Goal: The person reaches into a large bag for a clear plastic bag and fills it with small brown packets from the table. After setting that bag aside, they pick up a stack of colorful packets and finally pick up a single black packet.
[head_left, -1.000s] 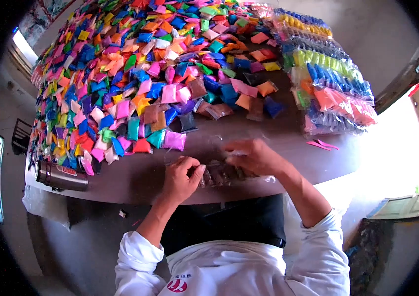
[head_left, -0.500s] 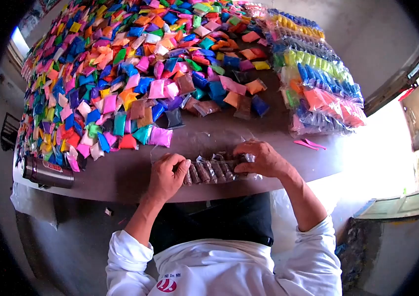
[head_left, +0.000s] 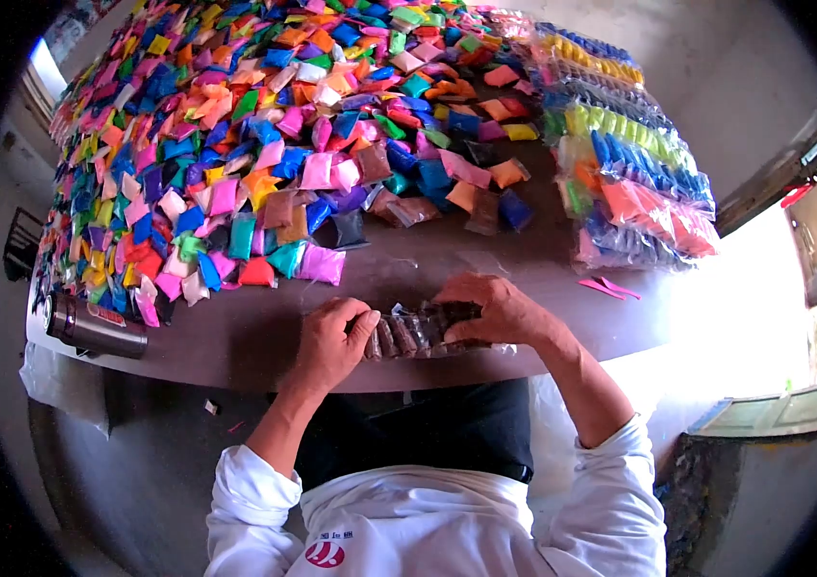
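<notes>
Near edge of table (head_left: 264, 332), straight ahead of the person.

- Left hand (head_left: 331, 337): closed, fingers curled in, thumb and fingertips pinched on the left end of a row of brown packets (head_left: 416, 333).
- Right hand (head_left: 497, 310): closed over the right end of the same row, palm down, fingers wrapped over the top. That end was mostly hidden under the hand.
- The row lay flat on the table between the two hands, running from 9 to 3 o'clock, the packets side by side on edge inside what looked like a clear plastic wrap. Whether the wrap was sealed could not be told.
- At 12 o'clock from the hands, past a bare strip of table: a wide heap of small coloured packets (head_left: 264, 144), pink, blue, orange, yellow, green and purple, covering most of the tabletop out to the far edge. A few loose brown and black ones lay at its near fringe.
- At 2 o'clock: a stack of filled clear bags (head_left: 639, 173), each holding rows of packets sorted by colour, yellow, green, blue and orange-pink.
- At 3 o'clock, near the right hand but apart from it: two pink strips (head_left: 606, 287) flat on the table.
- At 9 o'clock, well apart from the left hand: a dark metal flask (head_left: 96, 328) on its side at the table edge.
- White sleeves (head_left: 254, 500) pushed up both forearms.
</notes>
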Demonstrator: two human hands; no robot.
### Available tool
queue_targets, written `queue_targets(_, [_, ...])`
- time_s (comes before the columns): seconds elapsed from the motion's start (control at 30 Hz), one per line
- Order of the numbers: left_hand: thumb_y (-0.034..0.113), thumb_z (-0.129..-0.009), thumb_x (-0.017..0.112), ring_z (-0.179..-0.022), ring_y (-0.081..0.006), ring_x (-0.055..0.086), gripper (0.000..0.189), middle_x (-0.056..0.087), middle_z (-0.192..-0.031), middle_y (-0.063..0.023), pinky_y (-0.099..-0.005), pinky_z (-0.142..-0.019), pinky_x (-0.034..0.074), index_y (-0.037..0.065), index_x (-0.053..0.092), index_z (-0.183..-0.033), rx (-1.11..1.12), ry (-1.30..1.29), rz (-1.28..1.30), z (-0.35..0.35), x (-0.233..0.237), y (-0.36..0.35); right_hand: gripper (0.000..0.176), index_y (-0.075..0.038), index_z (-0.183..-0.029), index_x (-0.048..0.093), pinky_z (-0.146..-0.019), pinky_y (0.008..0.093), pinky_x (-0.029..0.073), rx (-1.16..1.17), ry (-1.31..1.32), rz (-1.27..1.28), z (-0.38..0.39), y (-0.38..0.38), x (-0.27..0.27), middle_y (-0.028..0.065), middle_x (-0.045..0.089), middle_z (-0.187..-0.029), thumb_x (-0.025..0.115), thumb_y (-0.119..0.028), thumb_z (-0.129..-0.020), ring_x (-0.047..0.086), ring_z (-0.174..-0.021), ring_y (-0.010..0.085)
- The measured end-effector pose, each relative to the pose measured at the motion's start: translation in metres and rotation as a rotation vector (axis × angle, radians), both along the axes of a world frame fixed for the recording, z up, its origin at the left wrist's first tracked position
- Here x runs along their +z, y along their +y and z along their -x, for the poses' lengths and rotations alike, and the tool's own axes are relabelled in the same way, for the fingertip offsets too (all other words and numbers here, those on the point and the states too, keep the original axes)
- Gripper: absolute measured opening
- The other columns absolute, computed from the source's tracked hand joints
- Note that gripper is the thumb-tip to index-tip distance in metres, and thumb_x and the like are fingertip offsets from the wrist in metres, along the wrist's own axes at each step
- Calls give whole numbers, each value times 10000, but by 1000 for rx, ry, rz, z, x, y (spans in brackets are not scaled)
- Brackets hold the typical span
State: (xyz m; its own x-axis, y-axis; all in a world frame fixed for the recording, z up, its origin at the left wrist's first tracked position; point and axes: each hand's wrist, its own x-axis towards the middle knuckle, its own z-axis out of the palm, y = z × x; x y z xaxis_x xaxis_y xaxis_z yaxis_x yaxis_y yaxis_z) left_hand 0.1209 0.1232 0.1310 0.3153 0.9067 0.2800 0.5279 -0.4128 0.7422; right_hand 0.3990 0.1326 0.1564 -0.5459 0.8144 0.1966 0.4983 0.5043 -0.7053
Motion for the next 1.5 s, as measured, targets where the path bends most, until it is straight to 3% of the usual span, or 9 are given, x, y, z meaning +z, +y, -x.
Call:
queue_targets(0.07, [177,-890,646,-724,-326,626,174,637,-772,-150,-393,-645,494,13,618,-839,12,-24,29,-2,2,-2,449,-29,-1058,679,-879,396,483,33,-17,86,0,2,-1,133,649,-1048,810,-307,-731,615,-978,301])
queue_targets(0.17, [173,-889,648,-732,-329,630,169,643,-778,-148,-392,-649,498,15,617,-839,12,8,-22,-2,3,-1,410,-21,-1025,683,-884,386,484,23,-71,219,-2,4,3,124,647,-1031,807,-283,-735,616,-969,294])
queue_targets(0.47, [242,-915,622,-711,-284,636,242,639,-773,-145,-364,-648,491,1,624,-897,9,14,0,-1,3,-2,416,-56,-1111,676,-900,404,469,33,-66,-32,31,8,7,131,666,-1045,751,-309,-790,604,-992,315])
queue_targets(0.73, [245,-911,629,-706,-267,634,246,634,-762,-137,-356,-636,486,0,621,-890,-5,-9,-2,-3,2,-2,383,-53,-1098,679,-877,408,470,217,-218,143,33,18,0,140,658,-1028,750,-248,-776,603,-977,328])
queue_targets(0.87, [242,-911,631,-700,-266,630,245,622,-745,-137,-356,-626,479,1,616,-876,-11,-8,13,-3,5,-4,382,-72,-1069,680,-812,441,499,52,-150,36,40,5,15,181,661,-1005,738,-284,-757,629,-923,364])
queue_targets(1.07, [246,-917,625,-688,-268,628,248,620,-739,-137,-349,-626,476,1,613,-877,-5,-22,-18,-4,0,-3,430,-82,-1154,655,-827,461,494,245,-229,40,35,18,-3,189,655,-1037,725,-267,-772,623,-935,383])
queue_targets(1.17, [238,-916,625,-687,-269,630,241,627,-741,-138,-349,-627,476,0,613,-877,11,-18,15,-5,1,-4,427,-81,-1179,645,-848,432,499,239,-282,74,30,16,2,177,668,-1048,710,-284,-809,638,-957,351])
queue_targets(1.33, [224,-918,622,-652,-233,609,227,625,-727,-120,-343,-612,471,1,613,-878,-6,-53,19,-6,-3,-7,307,-41,-1178,638,-851,285,494,-142,264,368,-26,5,14,112,674,-1086,665,-122,-883,632,-975,156])
queue_targets(1.5, [174,-892,648,-644,-293,608,175,617,-718,-141,-367,-571,460,16,608,-827,16,-40,61,-7,0,-6,383,-55,-1168,641,-665,283,502,-134,-60,366,-40,-18,26,86,675,-944,746,-128,-807,606,-770,129])
